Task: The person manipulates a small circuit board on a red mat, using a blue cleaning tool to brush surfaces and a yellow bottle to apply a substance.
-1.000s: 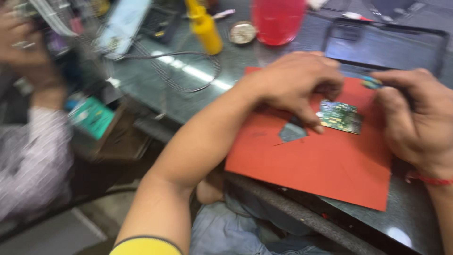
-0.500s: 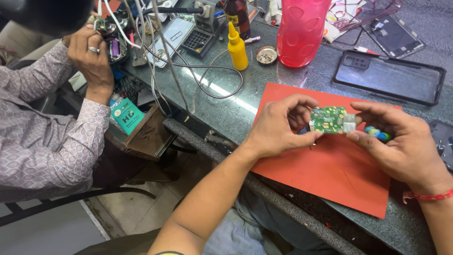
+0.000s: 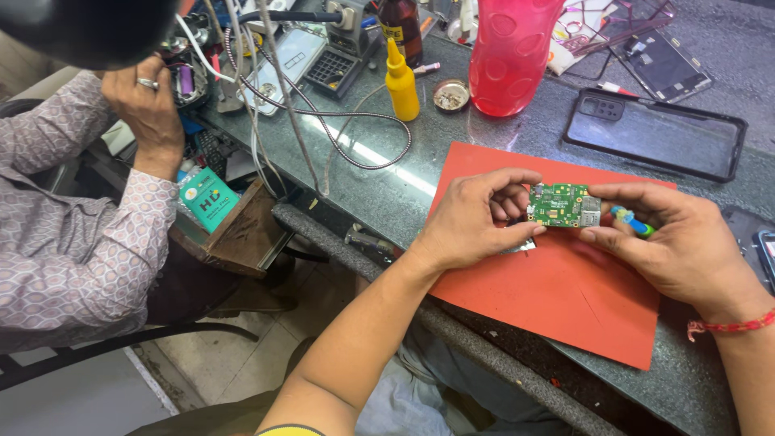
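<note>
A small green rectangular circuit board (image 3: 563,205) with a silvery metal part at one end is held up between both hands, just above a flat red-orange rubber mat (image 3: 557,299) that lies on a grey-green polished stone worktop (image 3: 452,153). The left hand (image 3: 476,222) pinches the board's left edge — thumb below, fingers curled over the top. The right hand (image 3: 674,242) grips the right edge between thumb and forefinger, and the same hand also holds a thin tool with a blue and green handle (image 3: 631,220) tucked against its fingers. A red thread band (image 3: 731,326) circles the right wrist.

Beyond the mat a black phone case (image 3: 655,133) lies flat, back up. Further back stand a tall pink-red plastic bottle (image 3: 510,52), a yellow squeeze bottle with a pointed nozzle (image 3: 401,82) and a small round metal tin (image 3: 450,95); a grey braided cable (image 3: 355,121) loops across the stone.

On the far left another person in a patterned shirt sleeve (image 3: 73,242) sits at the same bench — a ringed hand (image 3: 149,109) raised near tangled wires
</note>
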